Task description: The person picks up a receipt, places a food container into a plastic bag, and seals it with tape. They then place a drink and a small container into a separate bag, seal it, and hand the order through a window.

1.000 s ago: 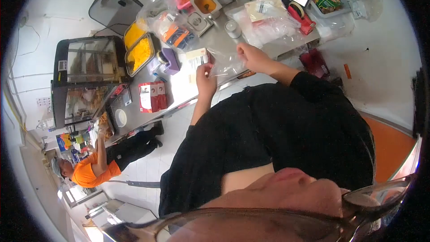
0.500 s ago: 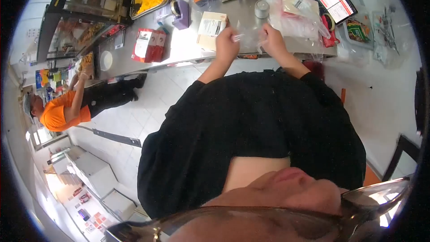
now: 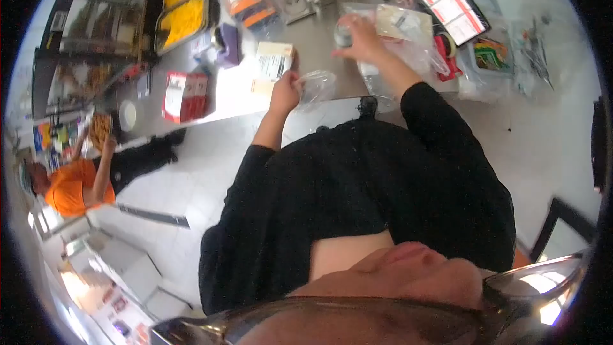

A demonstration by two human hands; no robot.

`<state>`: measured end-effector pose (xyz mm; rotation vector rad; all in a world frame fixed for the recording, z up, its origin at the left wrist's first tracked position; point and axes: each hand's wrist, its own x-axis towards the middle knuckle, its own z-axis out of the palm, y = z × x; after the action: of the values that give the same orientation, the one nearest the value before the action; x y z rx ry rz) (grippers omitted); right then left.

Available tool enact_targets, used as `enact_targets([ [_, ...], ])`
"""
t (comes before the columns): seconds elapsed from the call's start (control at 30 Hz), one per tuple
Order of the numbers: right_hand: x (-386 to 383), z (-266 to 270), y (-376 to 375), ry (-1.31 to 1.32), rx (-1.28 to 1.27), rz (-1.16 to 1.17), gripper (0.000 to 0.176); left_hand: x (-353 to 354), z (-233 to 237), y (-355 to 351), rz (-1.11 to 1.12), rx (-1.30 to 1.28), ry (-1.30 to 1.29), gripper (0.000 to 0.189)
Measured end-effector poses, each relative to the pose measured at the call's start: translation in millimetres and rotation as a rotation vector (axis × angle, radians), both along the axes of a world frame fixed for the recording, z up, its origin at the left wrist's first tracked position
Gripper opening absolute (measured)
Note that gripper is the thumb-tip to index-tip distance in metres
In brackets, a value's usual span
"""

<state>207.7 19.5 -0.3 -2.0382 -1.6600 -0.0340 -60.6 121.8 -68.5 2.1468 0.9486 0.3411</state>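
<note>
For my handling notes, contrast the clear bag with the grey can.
The clear bag is see-through and limp; the grey can looks stiff and cylindrical. The left hand holds the clear bag; the right hand curves around the grey can. Each is at one hand.

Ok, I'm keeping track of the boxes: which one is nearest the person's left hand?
The cream box, right beside the left hand; the red-and-white boxes stand farther away.

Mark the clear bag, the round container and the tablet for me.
Clear bag (image 3: 319, 87): head view, middle of its visible film.
Round container (image 3: 343, 37): head view, the part not covered by fingers (image 3: 361, 23).
Tablet (image 3: 449, 6): head view, middle of the lit screen.
</note>
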Motion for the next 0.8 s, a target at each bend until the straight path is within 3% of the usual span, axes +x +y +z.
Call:
enact_targets([
  [0.07, 14, -25, 18, -0.057, -0.162, -0.096, 0.075, 6, 10, -6, 0.043, 0.066, 0.055, 0.026],
  [0.13, 29, -42, 31, 0.247, -0.381, 0.091, 0.071, 20, 23, -6, 0.082, -0.050, 0.093, 0.031],
  [0.23, 40, -64, 33, 0.362, -0.213, -0.021, 0.062, 30, 26, -4, 0.152, -0.076, 0.152, 0.031],
  [0.33, 19, -14, 14, 1.604, 0.059, -0.183, 0.054, 40, 32, -4, 0.195, -0.099, 0.198, 0.031],
  [0.47, -42, -21, 0, 1.973, 0.087, 0.109, 0.043, 48, -5, -9, 0.107, -0.025, 0.064, 0.033],
  [0.53, -52, -7, -3, 2.127, -0.022, 0.212, 0.042, 40, -48, -9, 0.166, -0.377, -0.185, 0.033],
  [0.6, -43, -6, -8, 1.622, -0.068, 0.130, 0.044, 39, -53, -9, 0.242, -0.658, -0.328, 0.031],
  [0.7, -51, -15, -17, 0.897, -0.078, 0.115, 0.050, 35, 3, -29, 0.385, -0.996, -0.350, 0.024],
  [0.73, -57, -19, -22, 0.661, -0.070, 0.123, 0.053, 41, 15, -41, 0.277, -0.799, -0.228, 0.026],
  [0.8, -78, -29, -24, 0.318, -0.186, 0.079, 0.054, 52, 23, -52, 0.268, -0.658, -0.149, 0.027],
])
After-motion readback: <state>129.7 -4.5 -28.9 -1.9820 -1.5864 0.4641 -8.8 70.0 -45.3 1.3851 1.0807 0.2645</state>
